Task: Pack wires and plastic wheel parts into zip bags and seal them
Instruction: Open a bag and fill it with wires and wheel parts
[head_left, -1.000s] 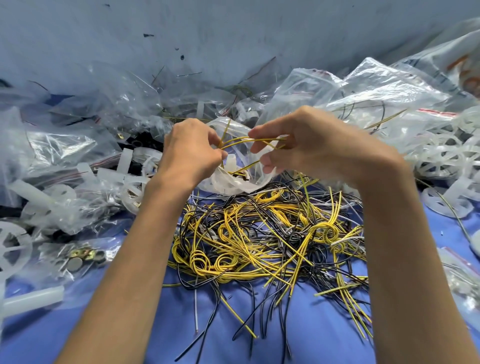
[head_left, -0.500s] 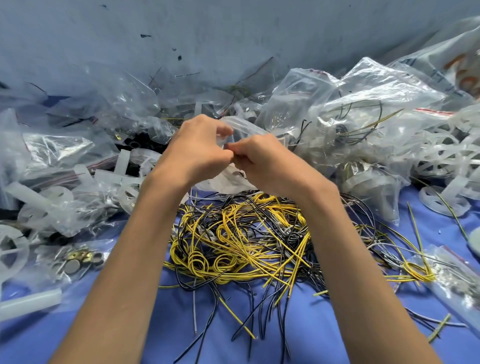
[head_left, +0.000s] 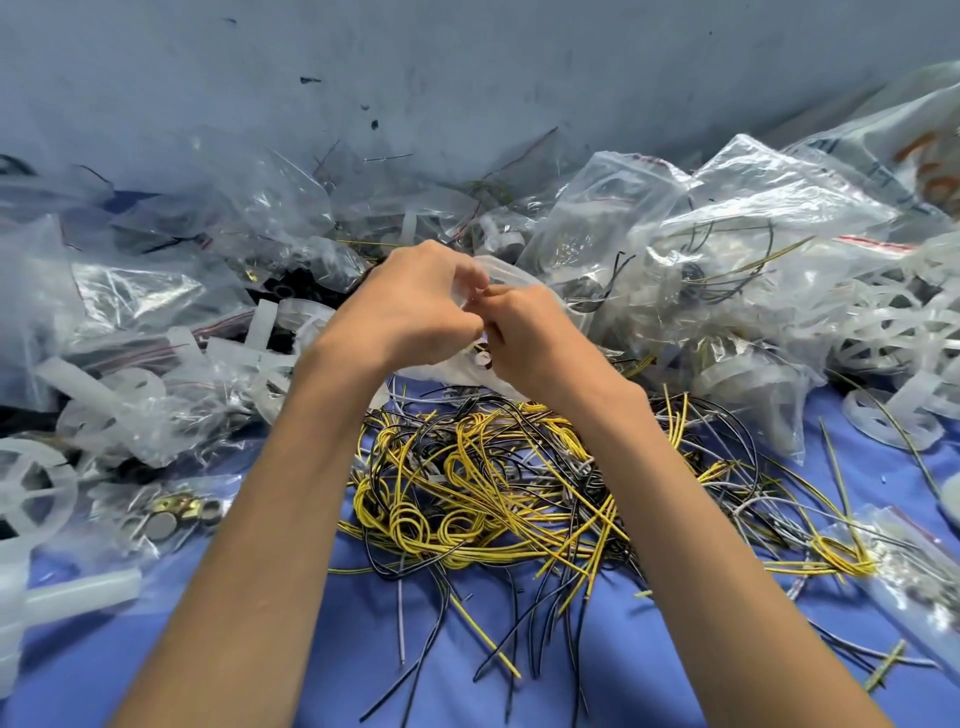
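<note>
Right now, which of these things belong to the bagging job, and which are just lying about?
In the job:
- left hand and right hand, both pinching the zip bag
- wire pile
- loose wheels

Lying about:
- filled bags at the back
- metal parts, left
- white tube, near left

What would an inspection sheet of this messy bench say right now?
Surface: blue cover, bare only at the front.
Job's things: clear zip bag held up; white plastic wheels at both sides.
Clutter: filled bags heaped at the back; small metal parts on the left.
Hands: left hand and right hand both pinch the bag's mouth.
Cables: yellow and black wires tangled in a loose pile under the forearms.
Surroundings: scuffed grey wall.
</note>
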